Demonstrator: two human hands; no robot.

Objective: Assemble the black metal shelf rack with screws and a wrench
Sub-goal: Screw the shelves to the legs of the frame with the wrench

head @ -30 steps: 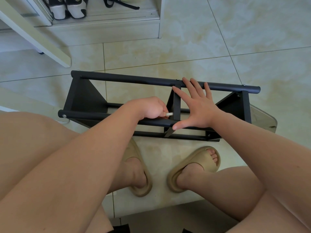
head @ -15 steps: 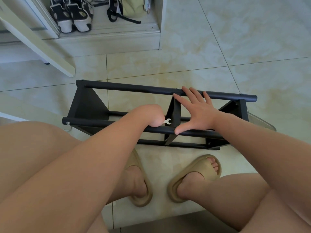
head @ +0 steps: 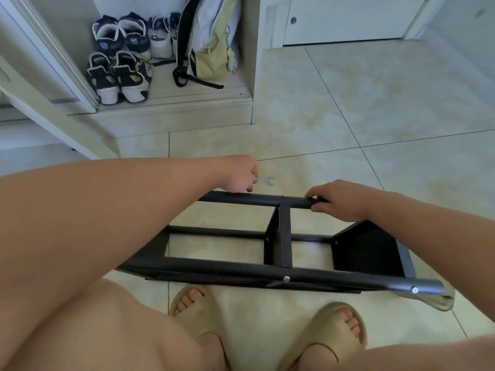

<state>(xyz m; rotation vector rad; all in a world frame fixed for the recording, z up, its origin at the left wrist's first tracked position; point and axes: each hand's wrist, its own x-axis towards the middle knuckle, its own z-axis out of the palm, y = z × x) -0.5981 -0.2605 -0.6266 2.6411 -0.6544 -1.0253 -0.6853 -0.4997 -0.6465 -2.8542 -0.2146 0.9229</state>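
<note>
The black metal shelf rack (head: 284, 236) lies on the tiled floor in front of my feet, its round bars running left to right. Silver screw heads show on the near bar (head: 286, 278) and at its right end. My left hand (head: 238, 175) is above the far bar's left part and pinches a small silver wrench (head: 265, 181), whose open jaw sticks out to the right. My right hand (head: 340, 200) grips the far bar just right of the centre upright. My left forearm hides the rack's left end.
Beige slippers (head: 329, 336) on my feet sit just below the rack. A low open cabinet at the back left holds several sneakers (head: 120, 73) and a backpack (head: 211, 41). A white slanted board (head: 67, 129) runs at the left. Tiled floor spreads to the right.
The rack has tipped towards me. My right hand went from resting flat on the centre upright to gripping the far bar. My left hand lifted the wrench away from the upright.
</note>
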